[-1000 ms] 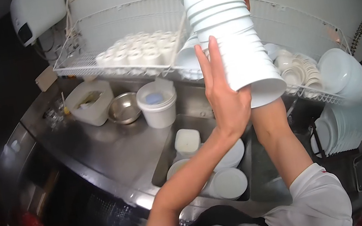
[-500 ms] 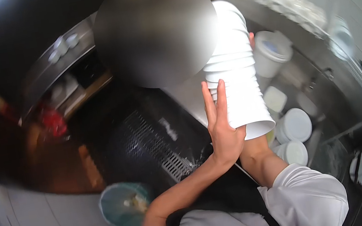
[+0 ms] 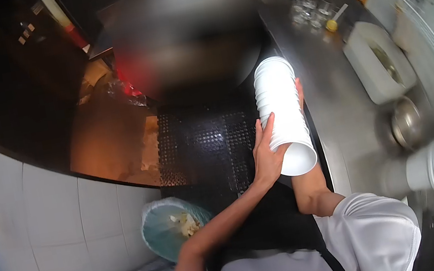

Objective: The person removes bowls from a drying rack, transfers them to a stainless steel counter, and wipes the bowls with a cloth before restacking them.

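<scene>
Steel worktop (image 3: 331, 127) runs down the R side; its edge is close to the stack, so a swing R could knock rims & chip them. Dark floor mat (image 3: 223, 140) lies L of it & looks wet, so footing could slide. Lined bin (image 3: 159, 233) sits low L, near the L forearm; an elbow could catch it.

Stack of white cups (image 3: 281, 104) is held tilted in mid-air, in front of the body, beside the worktop edge, open mouth facing the wearer. It's tall & nested, so w/ more tilt the end cups could slide out.

Grip: both hands clamped on the stack. L hand (image 3: 267, 160) wraps the lower L side; R hand (image 3: 300, 92) is mostly hidden behind, fingertips at the R edge, so can't tell how firm. Uneven squeeze = slip risk.
</scene>
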